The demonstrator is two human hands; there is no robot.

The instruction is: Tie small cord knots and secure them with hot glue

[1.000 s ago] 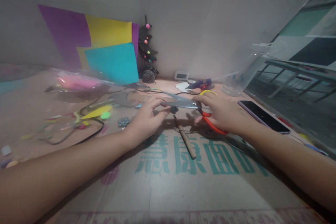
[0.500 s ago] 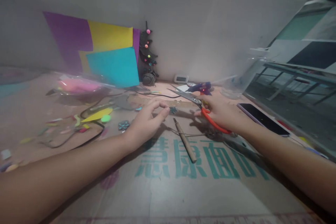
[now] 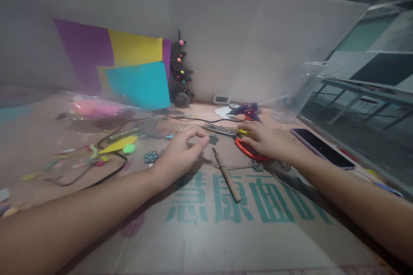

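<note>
My left hand [image 3: 182, 152] has its thumb and index finger pinched at a small dark teal piece [image 3: 213, 139] with a lumpy shape. My right hand [image 3: 267, 138] is curled over the red handles of a pair of scissors [image 3: 226, 131], whose blades point left, low over the table. A narrow yellow item [image 3: 245, 132] shows under the right fingers; its kind is unclear. Between the hands lies a wooden-handled tool [image 3: 227, 176] with a thin dark tip. A similar teal beaded-looking piece [image 3: 151, 157] rests left of my left hand.
A glue gun [image 3: 247, 109] with a red light lies at the back, near a small white display device [image 3: 221, 99]. A phone [image 3: 322, 148] is at right. Coloured sheets [image 3: 138, 86] and a dark decorated tree [image 3: 181, 73] lean on the wall. Scraps and a black cable [image 3: 112, 171] spread left.
My right hand has lowered the scissors toward the table and slightly left, and the blades now lie flatter. My left hand keeps its pinch in nearly the same place. The view has shifted slightly.
</note>
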